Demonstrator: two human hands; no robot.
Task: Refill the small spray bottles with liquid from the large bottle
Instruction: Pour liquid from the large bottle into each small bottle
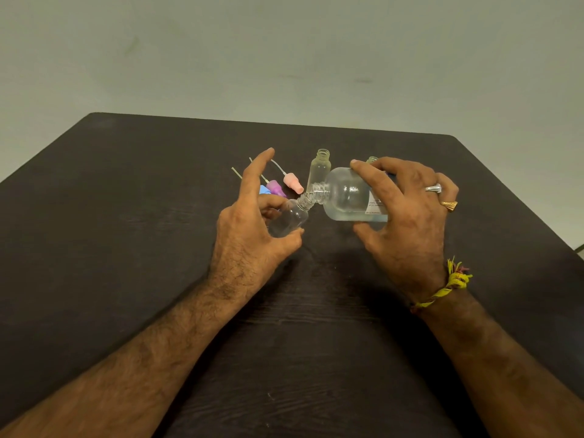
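My right hand (407,213) grips the large clear bottle (347,194), tipped on its side with its open neck pointing left and clear liquid pooled along its lower wall. My left hand (252,229) holds a small clear spray bottle (290,216), tilted so its threaded mouth meets the large bottle's neck; the index finger sticks up. Another small uncapped bottle (319,167) stands upright just behind them. The mouth of a third small bottle (373,159) peeks out behind my right hand.
Three spray pump tops with dip tubes lie on the dark table (126,216) behind my left hand: pink (293,182), purple (275,187) and blue (264,190), the blue one partly hidden. A pale wall rises beyond the table's far edge.
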